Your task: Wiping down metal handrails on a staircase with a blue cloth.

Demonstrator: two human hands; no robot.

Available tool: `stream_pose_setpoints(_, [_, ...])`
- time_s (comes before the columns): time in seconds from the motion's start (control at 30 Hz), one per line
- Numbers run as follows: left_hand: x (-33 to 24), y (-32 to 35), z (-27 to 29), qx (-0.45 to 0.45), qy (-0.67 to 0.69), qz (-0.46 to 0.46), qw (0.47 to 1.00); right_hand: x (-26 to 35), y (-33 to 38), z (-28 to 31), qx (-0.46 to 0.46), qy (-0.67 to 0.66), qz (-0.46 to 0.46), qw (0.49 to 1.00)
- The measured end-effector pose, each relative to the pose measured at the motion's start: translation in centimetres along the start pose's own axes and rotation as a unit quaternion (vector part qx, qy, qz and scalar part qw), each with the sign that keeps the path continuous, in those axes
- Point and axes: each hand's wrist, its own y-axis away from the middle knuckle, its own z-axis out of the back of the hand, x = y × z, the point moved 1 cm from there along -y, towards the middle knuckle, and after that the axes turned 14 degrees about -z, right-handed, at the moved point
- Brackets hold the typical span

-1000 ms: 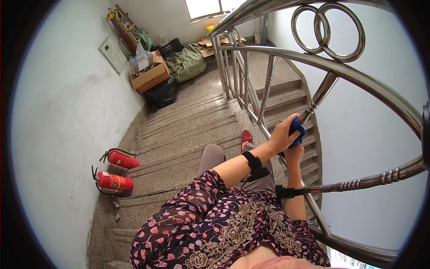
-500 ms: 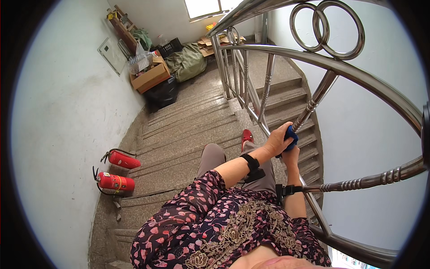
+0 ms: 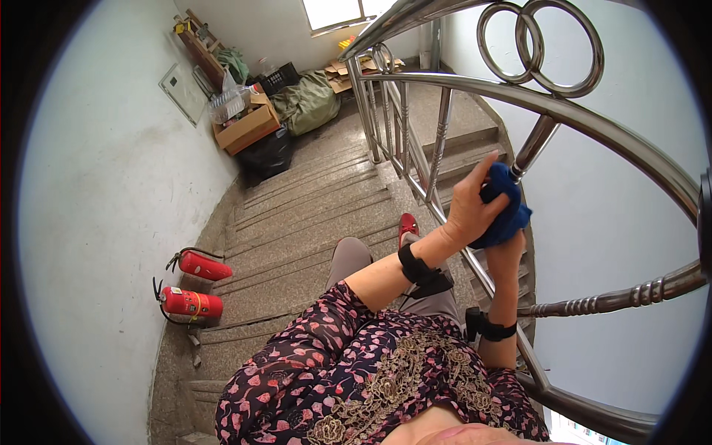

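A blue cloth (image 3: 506, 215) is wrapped round a slanting metal baluster (image 3: 535, 148) of the stair railing, just below the upper rail. My left hand (image 3: 469, 208) grips the cloth from the left; its thumb lies across the fabric, while the index finger points up off it. From below, my right hand (image 3: 507, 254) holds the same cloth, its fingers largely hidden behind the fabric. Both wrists wear black straps. The baluster's lower part is covered by the cloth and hands.
Stone stairs (image 3: 297, 237) descend to a landing, then turn down beyond the railing. Two red fire extinguishers (image 3: 191, 302) stand by the left wall. A cardboard box (image 3: 251, 129), a green sack (image 3: 308, 107) and a black bag (image 3: 267, 154) crowd the landing. Joined metal rings (image 3: 561, 48) top the railing.
Both hands have slid up the baluster with the cloth, toward the upper rail. More of the blue fabric now shows, and my left index finger has lifted away.
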Motion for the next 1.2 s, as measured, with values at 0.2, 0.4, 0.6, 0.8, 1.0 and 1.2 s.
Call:
stream_pose_setpoints(0.2, [-1.3,-2.8,1.1,0.033,0.000,-0.029,0.999,0.7,-1.4,1.8,-0.044,0.087,-0.038,0.995])
stream_pose_setpoints(0.4, [-6.4,-4.1,2.4,-0.080,-0.041,-0.246,0.965,7.8,0.2,4.2,-0.134,0.014,0.138,0.981])
stream_pose_setpoints(0.6, [-10.4,-8.8,0.0,0.046,-0.084,-0.430,0.898,14.0,0.1,6.8,-0.211,0.019,0.187,0.959])
stream_pose_setpoints(0.8, [-11.6,-11.6,-1.1,0.005,-0.072,-0.465,0.883,13.3,-2.1,9.0,-0.264,0.058,0.185,0.945])
stream_pose_setpoints(1.0, [-11.4,-12.6,-2.1,-0.036,-0.085,-0.465,0.880,14.5,-4.6,7.1,-0.331,0.088,0.145,0.928])
stream_pose_setpoints(1.2, [-10.9,-12.8,-2.2,-0.077,-0.039,-0.461,0.883,16.1,-6.0,6.9,-0.291,-0.072,0.104,0.948])
